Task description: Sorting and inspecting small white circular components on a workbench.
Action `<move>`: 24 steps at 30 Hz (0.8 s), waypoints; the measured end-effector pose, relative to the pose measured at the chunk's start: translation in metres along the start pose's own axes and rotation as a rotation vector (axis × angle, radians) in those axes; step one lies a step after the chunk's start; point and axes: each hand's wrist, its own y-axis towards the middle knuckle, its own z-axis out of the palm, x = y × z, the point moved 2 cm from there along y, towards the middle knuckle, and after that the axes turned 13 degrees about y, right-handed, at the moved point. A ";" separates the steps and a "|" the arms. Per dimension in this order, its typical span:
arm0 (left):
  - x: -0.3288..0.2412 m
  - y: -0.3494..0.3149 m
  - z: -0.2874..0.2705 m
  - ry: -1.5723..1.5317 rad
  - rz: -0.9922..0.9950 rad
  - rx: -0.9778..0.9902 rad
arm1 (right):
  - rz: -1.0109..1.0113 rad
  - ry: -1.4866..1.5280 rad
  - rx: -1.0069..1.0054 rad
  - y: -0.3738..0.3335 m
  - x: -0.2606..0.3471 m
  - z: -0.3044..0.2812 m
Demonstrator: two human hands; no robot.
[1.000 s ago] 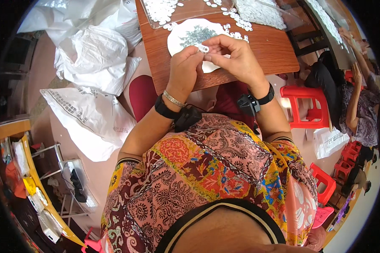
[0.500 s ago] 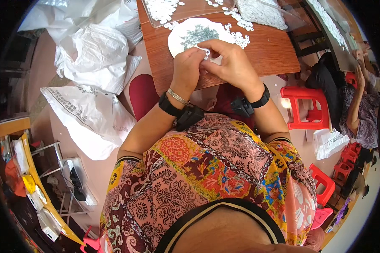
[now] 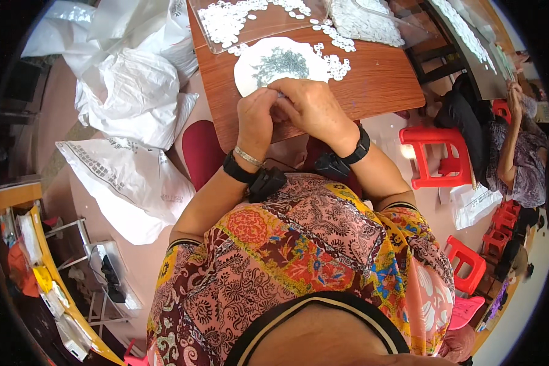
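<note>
My left hand [image 3: 256,114] and my right hand [image 3: 316,108] meet over the near edge of a white round plate [image 3: 245,72]. Both are closed, fingertips pressed together. A small white plastic piece, plain between them half a second ago, is now almost wholly covered by the fingers. On the plate lies a heap of thin, dark grey-green metal bits [image 3: 282,63], too small to name. Loose white plastic pieces [image 3: 335,68] are scattered at the plate's right side, on the brown wooden table [image 3: 378,82].
A shallow clear tray [image 3: 216,47] with white pieces sits at the far left of the table; beyond the plate lies a clear bag of white pieces [image 3: 366,27]. White sacks [image 3: 128,91] crowd the floor on the left. Right: a red stool [image 3: 439,155] and another person [image 3: 518,158].
My right hand has turned over and closed in against the left, covering the white piece. Both hands sit slightly lower in the picture, and the whole view has shifted a little.
</note>
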 end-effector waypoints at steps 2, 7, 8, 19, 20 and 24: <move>0.001 -0.001 0.000 -0.033 0.009 -0.019 | 0.002 0.007 0.000 0.001 0.001 0.000; 0.000 -0.001 0.003 -0.096 -0.022 -0.005 | -0.019 -0.039 0.002 0.003 -0.003 -0.003; -0.001 0.000 0.003 -0.097 -0.017 0.003 | -0.041 -0.003 0.006 0.005 -0.002 -0.007; -0.014 -0.003 -0.010 0.004 0.070 0.036 | -0.127 -0.569 -0.585 0.093 -0.057 -0.166; -0.014 -0.003 -0.012 -0.007 0.062 0.030 | -0.178 -0.680 -0.595 0.093 -0.059 -0.169; -0.014 0.000 -0.017 -0.039 0.032 0.006 | 0.081 -0.619 -0.393 0.059 -0.107 -0.157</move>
